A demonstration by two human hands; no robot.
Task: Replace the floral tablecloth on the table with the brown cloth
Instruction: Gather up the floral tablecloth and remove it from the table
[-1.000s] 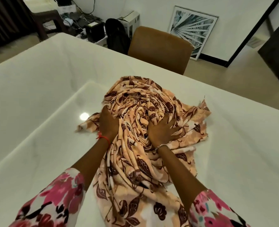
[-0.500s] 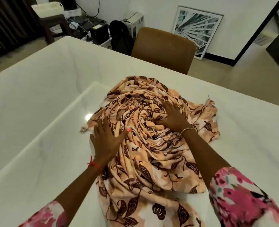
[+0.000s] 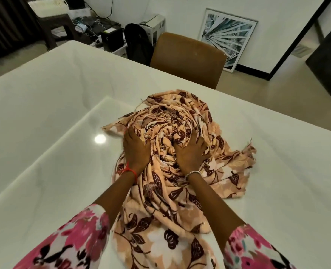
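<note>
The floral tablecloth, peach with dark brown leaves, lies bunched in a swirled heap on the white table, and one end trails toward me over the near edge. My left hand presses the heap's left side, its fingertips sunk into the folds. My right hand grips the folds just right of the heap's centre. No brown cloth is in view.
A brown chair stands at the table's far edge. Behind it are a black bag, a box, cables and a framed picture leaning on the wall. A stool with a white basket stands at the back left.
Half a second ago my fingers were spread flat and wide on the cloth. Now both hands have drawn in toward the heap's centre and curled into the folds, bunching it tighter.
</note>
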